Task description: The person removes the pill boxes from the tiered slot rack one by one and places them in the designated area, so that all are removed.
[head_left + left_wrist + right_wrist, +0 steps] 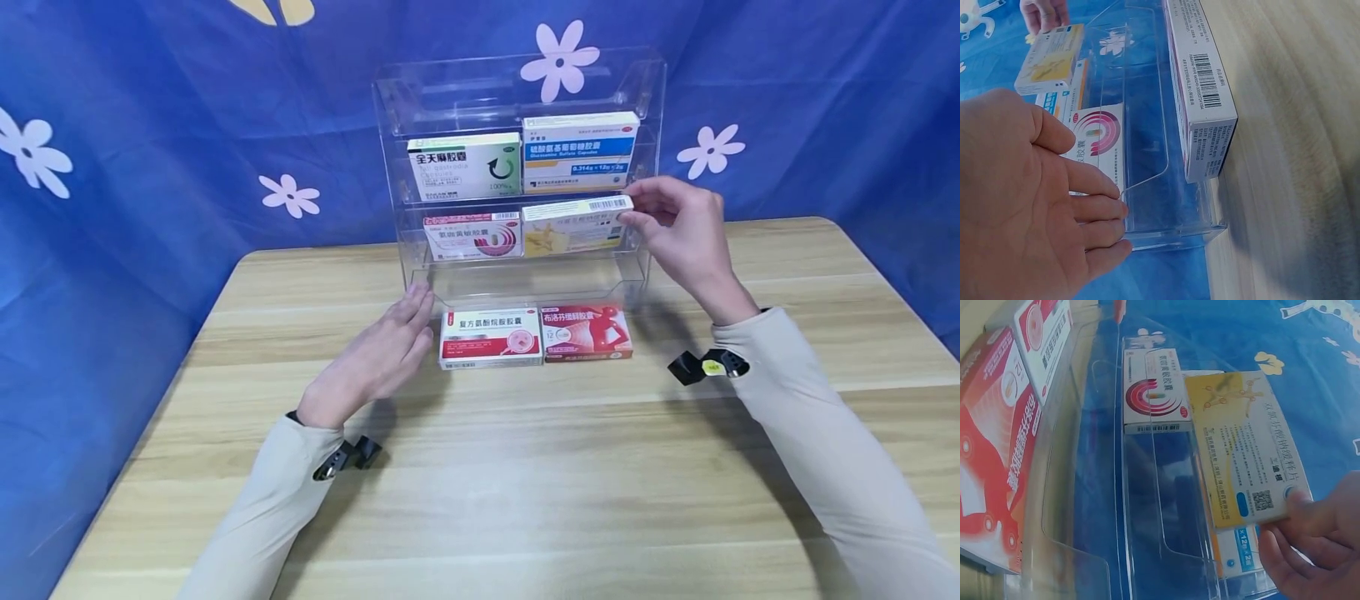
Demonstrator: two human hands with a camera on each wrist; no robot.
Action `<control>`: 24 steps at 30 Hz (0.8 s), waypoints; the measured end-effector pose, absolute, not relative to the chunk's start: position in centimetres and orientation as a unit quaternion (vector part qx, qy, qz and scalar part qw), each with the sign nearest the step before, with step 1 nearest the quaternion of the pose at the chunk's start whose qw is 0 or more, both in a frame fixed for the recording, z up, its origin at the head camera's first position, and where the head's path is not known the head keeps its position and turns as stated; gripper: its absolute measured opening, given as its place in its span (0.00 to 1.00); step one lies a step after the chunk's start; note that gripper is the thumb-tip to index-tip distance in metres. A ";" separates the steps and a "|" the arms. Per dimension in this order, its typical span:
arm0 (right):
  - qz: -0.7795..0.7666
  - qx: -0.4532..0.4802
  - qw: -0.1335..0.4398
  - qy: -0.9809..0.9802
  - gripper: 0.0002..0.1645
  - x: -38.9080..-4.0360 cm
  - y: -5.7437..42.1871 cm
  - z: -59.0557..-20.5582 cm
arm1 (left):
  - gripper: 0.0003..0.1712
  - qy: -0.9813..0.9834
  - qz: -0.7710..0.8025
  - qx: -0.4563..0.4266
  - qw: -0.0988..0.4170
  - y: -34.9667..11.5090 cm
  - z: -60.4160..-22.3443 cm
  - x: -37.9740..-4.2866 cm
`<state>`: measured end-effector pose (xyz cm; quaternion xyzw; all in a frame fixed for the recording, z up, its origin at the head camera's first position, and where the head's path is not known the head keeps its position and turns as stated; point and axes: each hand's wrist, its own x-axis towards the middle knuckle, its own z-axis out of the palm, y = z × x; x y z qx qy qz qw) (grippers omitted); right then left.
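My right hand pinches the right end of a yellow and white medicine box between thumb and fingers. The box stands slightly tilted at the middle tier of a clear acrylic rack, beside a pink and white medicine box. In the right wrist view, the yellow and white box overlaps the blue and white one behind it. My left hand has its fingers extended, fingertips close to the rack's lower left side; its palm shows in the left wrist view.
The upper tier holds a green and white box and a blue and white box. In front of the rack's base are a red and white box and a red box. Behind the wooden table hangs a blue flowered cloth.
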<state>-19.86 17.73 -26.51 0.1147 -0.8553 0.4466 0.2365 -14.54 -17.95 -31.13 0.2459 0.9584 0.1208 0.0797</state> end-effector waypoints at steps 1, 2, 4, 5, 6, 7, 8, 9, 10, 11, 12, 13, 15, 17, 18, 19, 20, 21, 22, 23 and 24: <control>0.454 0.109 0.226 -0.855 0.14 -19.7 17.8 -26.5 | 0.34 0.959 0.120 0.246 0.079 -17.9 -31.1 -14.5; 0.461 0.103 0.216 -0.855 0.15 -19.6 17.9 -26.4 | 0.34 0.959 0.120 0.246 0.079 -17.9 -31.1 -14.5; 0.476 0.090 0.194 -0.853 0.15 -19.4 18.2 -26.4 | 0.34 0.959 0.118 0.247 0.078 -17.9 -31.1 -14.6; 0.483 0.085 0.184 -0.852 0.16 -19.2 18.3 -26.4 | 0.34 0.959 0.118 0.247 0.078 -17.9 -31.1 -14.6; 0.488 0.079 0.173 -0.852 0.16 -19.1 18.5 -26.4 | 0.34 0.958 0.119 0.247 0.079 -17.9 -31.0 -14.6; 0.492 0.075 0.164 -0.852 0.16 -19.0 18.6 -26.4 | 0.34 0.958 0.118 0.248 0.079 -17.9 -31.0 -14.6; 0.497 0.071 0.152 -0.852 0.16 -18.9 18.7 -26.5 | 0.34 0.958 0.118 0.248 0.079 -17.9 -31.0 -14.6; 0.501 0.069 0.139 -0.851 0.16 -18.8 18.9 -26.5 | 0.34 0.958 0.118 0.248 0.079 -17.9 -31.0 -14.6; 0.506 0.065 0.126 -0.850 0.16 -18.7 19.0 -26.5 | 0.34 0.958 0.118 0.248 0.080 -17.9 -31.0 -14.6; 0.509 0.063 0.113 -0.851 0.16 -18.6 19.2 -26.6 | 0.34 0.958 0.118 0.248 0.080 -17.9 -31.0 -14.6; 0.512 0.063 0.101 -0.851 0.16 -18.4 19.3 -26.6 | 0.34 0.958 0.117 0.248 0.081 -17.9 -31.0 -14.6; 0.515 0.062 0.089 -0.850 0.16 -18.3 19.4 -26.7 | 0.34 0.958 0.117 0.247 0.082 -17.9 -31.0 -14.6; 0.523 0.061 0.069 -0.847 0.16 -18.0 19.6 -26.9 | 0.34 0.958 0.117 0.247 0.081 -17.9 -31.0 -14.6; 0.533 0.061 0.054 -0.842 0.16 -17.7 19.8 -27.1 | 0.34 0.958 0.118 0.247 0.081 -17.9 -31.0 -14.6; 0.538 0.062 0.047 -0.839 0.16 -17.6 19.9 -27.2 | 0.34 0.958 0.119 0.247 0.081 -17.9 -31.0 -14.6; 0.542 0.060 0.041 -0.837 0.16 -17.4 20.0 -27.3 | 0.34 0.958 0.119 0.247 0.081 -17.9 -31.0 -14.6; 0.544 0.059 0.035 -0.836 0.16 -17.3 20.1 -27.5 | 0.34 0.958 0.119 0.247 0.081 -17.9 -31.0 -14.6; 0.547 0.057 0.029 -0.834 0.16 -17.2 20.2 -27.6 | 0.34 0.958 0.119 0.247 0.082 -17.9 -31.0 -14.6; 0.547 0.055 0.025 -0.835 0.16 -17.0 20.3 -27.7 | 0.34 0.958 0.119 0.247 0.081 -17.9 -31.0 -14.6; 0.547 0.052 0.020 -0.835 0.16 -16.9 20.4 -27.8 | 0.34 0.958 0.120 0.247 0.081 -17.9 -31.0 -14.6; 0.547 0.049 0.015 -0.835 0.16 -16.7 20.5 -28.0 | 0.34 0.958 0.120 0.248 0.080 -17.9 -31.0 -14.6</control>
